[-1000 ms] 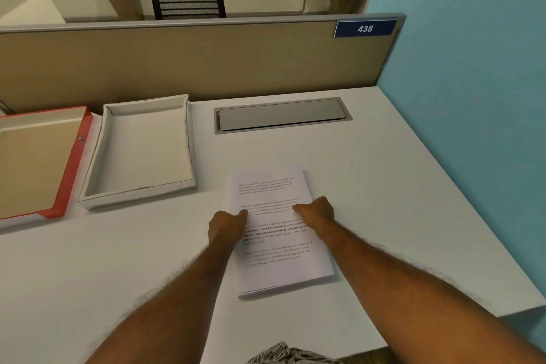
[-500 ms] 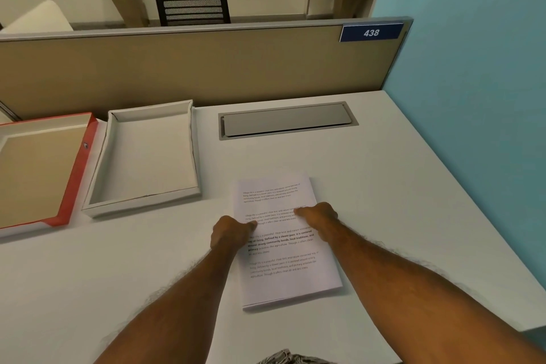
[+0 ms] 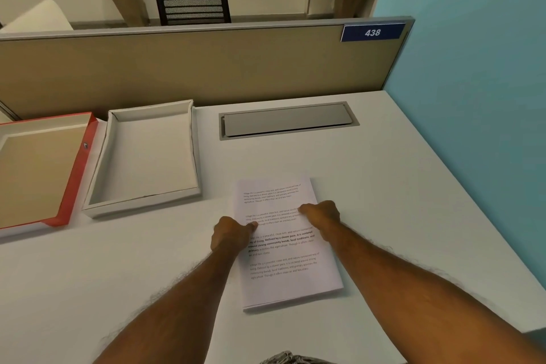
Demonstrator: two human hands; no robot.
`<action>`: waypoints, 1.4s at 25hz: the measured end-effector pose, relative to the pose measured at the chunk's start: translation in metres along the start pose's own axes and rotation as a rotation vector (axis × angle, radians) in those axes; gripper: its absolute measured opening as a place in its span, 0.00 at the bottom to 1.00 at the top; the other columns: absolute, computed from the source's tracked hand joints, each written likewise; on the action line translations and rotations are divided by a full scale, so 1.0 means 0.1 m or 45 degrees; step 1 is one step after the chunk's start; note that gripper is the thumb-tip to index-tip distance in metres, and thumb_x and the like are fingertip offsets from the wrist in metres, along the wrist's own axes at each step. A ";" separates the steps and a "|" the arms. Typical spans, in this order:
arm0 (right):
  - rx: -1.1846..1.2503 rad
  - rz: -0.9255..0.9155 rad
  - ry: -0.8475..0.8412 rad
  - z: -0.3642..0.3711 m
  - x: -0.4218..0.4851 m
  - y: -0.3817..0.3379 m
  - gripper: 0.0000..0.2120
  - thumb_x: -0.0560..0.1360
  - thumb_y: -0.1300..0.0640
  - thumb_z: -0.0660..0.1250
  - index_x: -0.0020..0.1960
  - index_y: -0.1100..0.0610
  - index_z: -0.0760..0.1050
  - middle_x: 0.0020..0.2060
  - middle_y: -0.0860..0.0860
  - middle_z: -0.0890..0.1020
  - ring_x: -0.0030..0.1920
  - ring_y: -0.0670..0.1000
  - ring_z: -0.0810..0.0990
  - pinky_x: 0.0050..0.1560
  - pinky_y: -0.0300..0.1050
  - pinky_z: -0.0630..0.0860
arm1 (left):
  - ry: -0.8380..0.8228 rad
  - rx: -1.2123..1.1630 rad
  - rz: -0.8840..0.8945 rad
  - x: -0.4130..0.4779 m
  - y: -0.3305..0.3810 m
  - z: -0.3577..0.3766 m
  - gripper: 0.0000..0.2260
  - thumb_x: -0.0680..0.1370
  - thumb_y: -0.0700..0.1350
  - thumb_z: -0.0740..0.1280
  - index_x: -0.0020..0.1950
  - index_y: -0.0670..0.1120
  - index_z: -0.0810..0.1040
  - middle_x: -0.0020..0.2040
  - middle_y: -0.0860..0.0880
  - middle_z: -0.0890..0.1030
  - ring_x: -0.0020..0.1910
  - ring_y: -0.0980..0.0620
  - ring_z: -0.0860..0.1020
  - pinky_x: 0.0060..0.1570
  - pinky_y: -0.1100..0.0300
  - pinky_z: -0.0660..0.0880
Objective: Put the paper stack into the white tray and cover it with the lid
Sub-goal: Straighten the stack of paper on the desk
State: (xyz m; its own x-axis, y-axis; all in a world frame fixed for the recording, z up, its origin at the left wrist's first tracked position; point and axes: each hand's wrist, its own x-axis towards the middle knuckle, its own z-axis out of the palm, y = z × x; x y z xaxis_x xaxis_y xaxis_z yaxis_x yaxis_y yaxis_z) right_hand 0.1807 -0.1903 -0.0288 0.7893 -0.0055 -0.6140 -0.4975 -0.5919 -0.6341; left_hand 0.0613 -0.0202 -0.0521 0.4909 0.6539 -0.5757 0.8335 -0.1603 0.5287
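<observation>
A stack of printed paper (image 3: 291,272) lies flat on the white desk (image 3: 399,201), in the near middle. My left hand (image 3: 232,233) grips its left edge with the thumb on top. My right hand (image 3: 322,216) grips its right edge the same way. The white tray (image 3: 103,162) stands open and empty at the left, a short way from the paper's far left corner. The red lid (image 3: 78,174) lies upside down beside the tray, at the far left, its brown inside facing up.
A grey cable hatch (image 3: 286,120) is set into the desk behind the paper. A beige partition (image 3: 206,68) closes the back, a blue wall (image 3: 472,97) the right. The desk's front right corner is near my right forearm.
The view has shifted a little, so everything sits lower in the frame. Both hands have stayed on the paper's edges, and the stack still lies flat on the desk.
</observation>
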 end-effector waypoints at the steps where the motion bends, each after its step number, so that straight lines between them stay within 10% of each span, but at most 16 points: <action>1: 0.014 0.005 -0.015 0.00 0.00 0.00 0.22 0.68 0.54 0.74 0.57 0.63 0.77 0.47 0.56 0.83 0.40 0.54 0.80 0.41 0.44 0.78 | 0.000 -0.001 -0.002 0.00 0.00 0.00 0.26 0.71 0.57 0.74 0.60 0.40 0.75 0.59 0.42 0.81 0.53 0.42 0.81 0.43 0.53 0.76; 8: 0.139 0.050 -0.208 0.00 0.07 -0.08 0.21 0.67 0.60 0.74 0.59 0.64 0.77 0.54 0.59 0.83 0.54 0.60 0.82 0.58 0.53 0.79 | 0.004 0.020 -0.010 -0.02 0.02 -0.01 0.27 0.71 0.58 0.74 0.61 0.40 0.75 0.59 0.42 0.81 0.54 0.41 0.81 0.43 0.54 0.75; 17: 0.385 0.133 -0.329 -0.23 0.09 0.07 0.17 0.71 0.66 0.73 0.59 0.69 0.77 0.54 0.64 0.83 0.52 0.64 0.83 0.54 0.60 0.80 | 0.014 0.037 -0.019 -0.04 0.00 0.00 0.29 0.72 0.58 0.73 0.63 0.40 0.73 0.61 0.41 0.79 0.56 0.41 0.80 0.49 0.51 0.76; 30: 0.267 -0.571 -0.133 -0.13 -0.21 0.08 0.18 0.74 0.62 0.71 0.62 0.58 0.73 0.55 0.58 0.83 0.52 0.58 0.84 0.55 0.59 0.81 | 0.059 -0.066 0.105 -0.07 -0.15 0.01 0.32 0.71 0.63 0.71 0.65 0.40 0.71 0.62 0.43 0.77 0.58 0.42 0.78 0.57 0.46 0.77; 35: 0.368 -0.733 -0.281 -0.41 -0.44 -0.04 0.15 0.74 0.59 0.72 0.58 0.50 0.72 0.49 0.53 0.86 0.42 0.55 0.87 0.38 0.51 0.84 | 0.017 -0.723 0.487 -0.09 -0.18 -0.07 0.37 0.67 0.68 0.70 0.66 0.43 0.73 0.61 0.46 0.80 0.59 0.44 0.80 0.57 0.47 0.79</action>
State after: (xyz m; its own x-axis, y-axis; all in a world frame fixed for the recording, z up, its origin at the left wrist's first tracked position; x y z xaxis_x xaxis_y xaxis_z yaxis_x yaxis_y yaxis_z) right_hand 0.1624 -0.2212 0.0202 0.8803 0.4288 -0.2030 -0.1203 -0.2121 -0.9698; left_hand 0.0398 -0.0180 -0.0524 0.7182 0.6381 -0.2775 0.3379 0.0287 0.9407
